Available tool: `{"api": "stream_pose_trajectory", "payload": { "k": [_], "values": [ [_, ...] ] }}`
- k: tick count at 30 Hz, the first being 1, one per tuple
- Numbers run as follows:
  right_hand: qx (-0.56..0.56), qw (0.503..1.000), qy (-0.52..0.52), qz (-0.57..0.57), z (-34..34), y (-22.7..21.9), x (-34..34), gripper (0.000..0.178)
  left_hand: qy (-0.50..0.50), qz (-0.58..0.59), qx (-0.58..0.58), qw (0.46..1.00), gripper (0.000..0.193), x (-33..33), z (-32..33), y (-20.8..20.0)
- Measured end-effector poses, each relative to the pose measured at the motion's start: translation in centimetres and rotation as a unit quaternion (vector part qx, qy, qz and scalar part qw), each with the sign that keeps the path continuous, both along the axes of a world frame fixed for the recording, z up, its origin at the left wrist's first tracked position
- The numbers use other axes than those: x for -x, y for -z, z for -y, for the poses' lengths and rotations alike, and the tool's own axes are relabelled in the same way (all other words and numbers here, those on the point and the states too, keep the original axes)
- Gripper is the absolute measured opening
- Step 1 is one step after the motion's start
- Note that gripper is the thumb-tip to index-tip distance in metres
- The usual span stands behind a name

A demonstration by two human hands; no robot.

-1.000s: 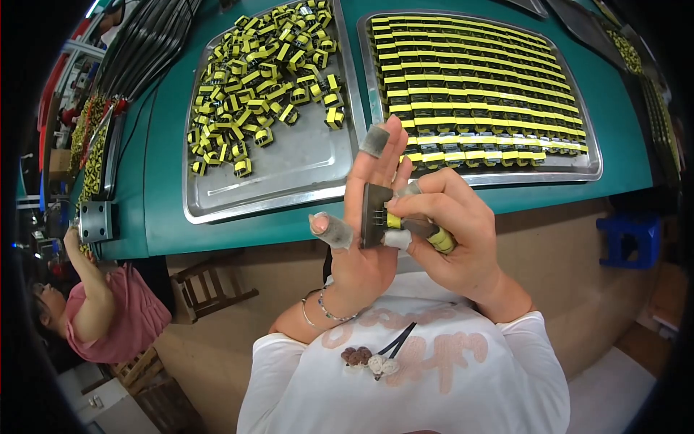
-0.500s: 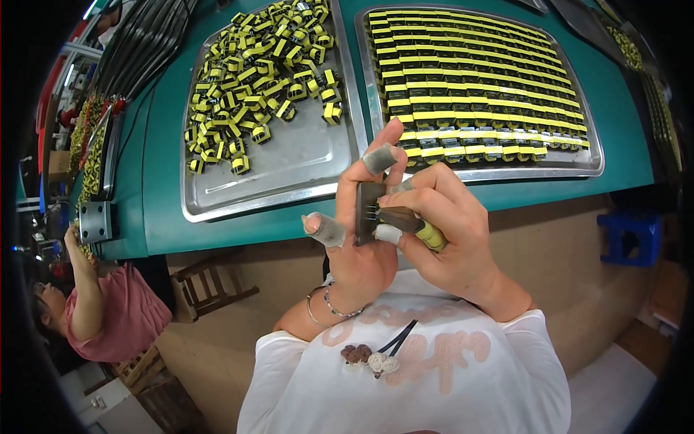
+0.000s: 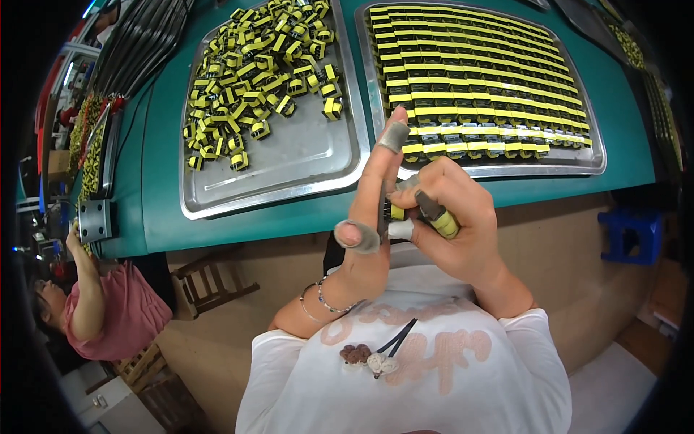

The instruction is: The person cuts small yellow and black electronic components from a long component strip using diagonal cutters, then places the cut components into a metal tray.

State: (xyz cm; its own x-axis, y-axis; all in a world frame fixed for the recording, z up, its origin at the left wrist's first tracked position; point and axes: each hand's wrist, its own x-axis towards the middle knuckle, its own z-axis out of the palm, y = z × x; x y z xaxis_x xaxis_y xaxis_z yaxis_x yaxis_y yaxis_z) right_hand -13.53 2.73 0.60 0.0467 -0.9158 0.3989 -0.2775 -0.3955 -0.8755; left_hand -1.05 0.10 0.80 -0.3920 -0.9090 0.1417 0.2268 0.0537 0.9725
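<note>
My left hand [image 3: 370, 202] is turned edge-on in front of my chest, index finger stretched up and thumb out. A thin dark plate [image 3: 383, 211] lies against its palm, held there. Grey tape wraps cover several fingertips. My right hand [image 3: 470, 210] is closed, pinching a small yellow-taped transformer [image 3: 396, 210] with its dark pins toward the plate. Further back in the same hand sits a second dark-and-yellow piece [image 3: 444, 223]; whether it is a tool or another part I cannot tell. The left fingers partly hide the plate.
A steel tray [image 3: 289, 177] of loosely heaped transformers [image 3: 253, 79] lies on the green table [image 3: 163, 173]. Beside it, another tray [image 3: 564, 170] carries neat rows of them [image 3: 477, 87]. A co-worker [image 3: 119, 311] sits at the left. A blue stool [image 3: 629, 235] stands at the right.
My left hand has turned from palm-facing to edge-on and shifted slightly right, hiding most of the plate. The yellow-taped transformer now shows between my hands.
</note>
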Motion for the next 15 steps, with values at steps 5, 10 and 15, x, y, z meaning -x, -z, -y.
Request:
{"api": "stream_pose_trajectory", "payload": {
  "k": [5,10,15],
  "values": [
    [-0.006,0.997,-0.021,0.073,-0.2,0.7,0.2,0.032,0.055,0.121,0.09,0.987,0.094,-1.6,0.7,-1.1],
    [-0.046,0.982,-0.046,0.175,-1.0,1.2,-0.1,0.032,0.099,0.068,0.178,0.977,0.094,-2.0,1.0,-0.9],
    [-0.184,0.914,-0.08,0.351,-1.9,2.2,0.1,0.029,-0.003,-0.056,0.138,0.989,0.122,-1.1,-0.8,0.6]
  ]
}}
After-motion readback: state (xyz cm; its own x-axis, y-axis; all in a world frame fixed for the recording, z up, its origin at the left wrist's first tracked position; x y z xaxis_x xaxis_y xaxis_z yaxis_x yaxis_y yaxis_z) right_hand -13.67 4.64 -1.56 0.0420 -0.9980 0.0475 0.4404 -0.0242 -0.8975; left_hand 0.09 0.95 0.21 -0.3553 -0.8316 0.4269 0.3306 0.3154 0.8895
